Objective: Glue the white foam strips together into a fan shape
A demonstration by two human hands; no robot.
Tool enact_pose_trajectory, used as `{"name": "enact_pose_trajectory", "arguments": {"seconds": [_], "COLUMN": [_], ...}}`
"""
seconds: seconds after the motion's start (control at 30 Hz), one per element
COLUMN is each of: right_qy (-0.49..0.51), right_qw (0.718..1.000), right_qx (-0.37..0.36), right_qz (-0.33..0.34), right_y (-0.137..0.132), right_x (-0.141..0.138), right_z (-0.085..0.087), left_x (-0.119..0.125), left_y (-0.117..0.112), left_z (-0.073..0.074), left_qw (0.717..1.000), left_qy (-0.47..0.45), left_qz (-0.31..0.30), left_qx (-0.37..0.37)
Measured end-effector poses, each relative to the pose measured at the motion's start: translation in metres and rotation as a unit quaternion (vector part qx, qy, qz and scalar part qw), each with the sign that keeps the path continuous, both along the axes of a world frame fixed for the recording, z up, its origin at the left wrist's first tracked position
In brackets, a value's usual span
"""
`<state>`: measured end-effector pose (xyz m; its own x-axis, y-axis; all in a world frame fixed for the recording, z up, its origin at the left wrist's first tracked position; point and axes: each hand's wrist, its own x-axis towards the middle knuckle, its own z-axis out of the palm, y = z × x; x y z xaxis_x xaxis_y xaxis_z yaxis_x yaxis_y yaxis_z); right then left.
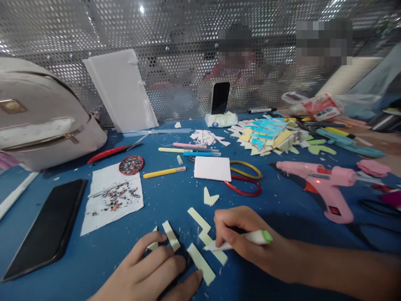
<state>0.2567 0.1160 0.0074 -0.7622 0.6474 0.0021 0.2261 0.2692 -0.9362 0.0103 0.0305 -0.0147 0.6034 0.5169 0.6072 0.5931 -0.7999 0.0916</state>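
Observation:
My right hand (pixel 241 238) grips a white marker with a green cap (pixel 247 239), its tip on a pale yellow foam strip (pixel 213 244) on the blue table (pixel 169 200). My left hand (pixel 153 271) lies flat with fingers spread, pressing down neighbouring pale foam strips (pixel 200 263). Another strip (pixel 171 235) shows above its fingers. A small V-shaped foam piece (pixel 209 197) sits just beyond.
A black phone (pixel 46 230) lies at the left beside a paper sheet with glitter (pixel 114 200). Scissors (pixel 244 179), a white card (pixel 213 168), coloured markers (pixel 164 172), a pink glue gun (pixel 316 179), a pile of coloured foam scraps (pixel 269 136), and a grey backpack (pixel 40 117) surround it. People sit behind the mesh.

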Motion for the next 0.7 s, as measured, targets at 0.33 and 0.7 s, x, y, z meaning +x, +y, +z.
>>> {"name": "enact_pose_trajectory", "arguments": {"seconds": [0.33,0.7], "right_qy": [-0.003,0.029], "right_qw": [1.0,0.999], "right_qx": [0.001,-0.003], "right_qz": [0.008,-0.021], "right_y": [0.001,0.001], "right_x": [0.001,0.001], "right_z": [-0.001,0.0], "left_x": [-0.002,-0.003], "left_y": [-0.001,0.004], "left_z": [0.005,-0.003], "left_qw": [0.999,1.0], "left_qy": [0.029,0.021], "left_qz": [0.009,-0.003], "left_qx": [-0.042,0.019]}}
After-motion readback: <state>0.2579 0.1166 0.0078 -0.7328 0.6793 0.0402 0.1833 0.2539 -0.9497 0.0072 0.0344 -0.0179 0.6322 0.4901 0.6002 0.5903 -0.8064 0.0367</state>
